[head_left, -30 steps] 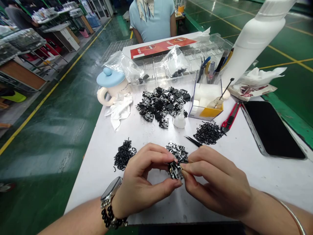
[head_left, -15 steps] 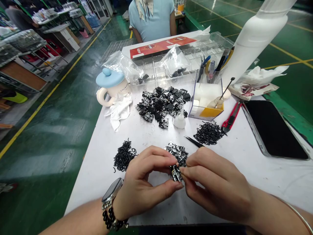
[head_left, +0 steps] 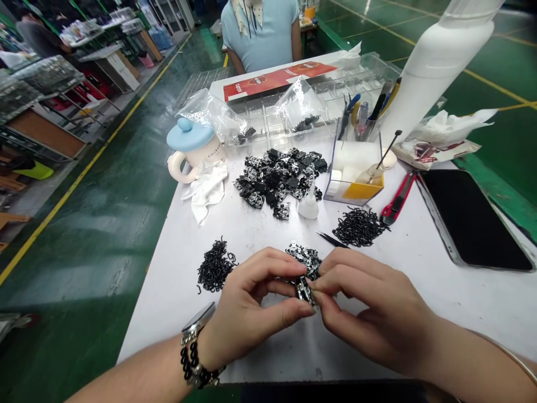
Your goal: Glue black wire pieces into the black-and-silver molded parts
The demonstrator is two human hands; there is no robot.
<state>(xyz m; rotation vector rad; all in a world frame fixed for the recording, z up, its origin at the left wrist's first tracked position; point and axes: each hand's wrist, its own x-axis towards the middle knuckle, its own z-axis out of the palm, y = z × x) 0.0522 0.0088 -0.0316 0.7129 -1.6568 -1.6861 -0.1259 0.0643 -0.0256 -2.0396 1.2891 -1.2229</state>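
White tabletop (head_left: 168, 263) stands on a green floor (head_left: 104, 235). Left hand (head_left: 251, 302) is partly open, thumb and fingertips gripping one small black-and-metal part (head_left: 304, 291) over the table's near side. Right hand (head_left: 373, 308) is nearly closed, thumb and fingertips pinched at that part's right edge; any separate piece between them cannot be made out. Counted: two piles of black pieces (head_left: 215, 268) (head_left: 361, 226), one silver pile (head_left: 304, 256), one heap of black-and-metal parts (head_left: 274, 176), one tweezers (head_left: 331, 239), one red cutter (head_left: 397, 200), one phone (head_left: 476, 218).

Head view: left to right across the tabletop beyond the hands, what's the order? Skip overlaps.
Lidded mug → pile of black-and-silver parts → clear organizer box → red utility knife → smartphone.
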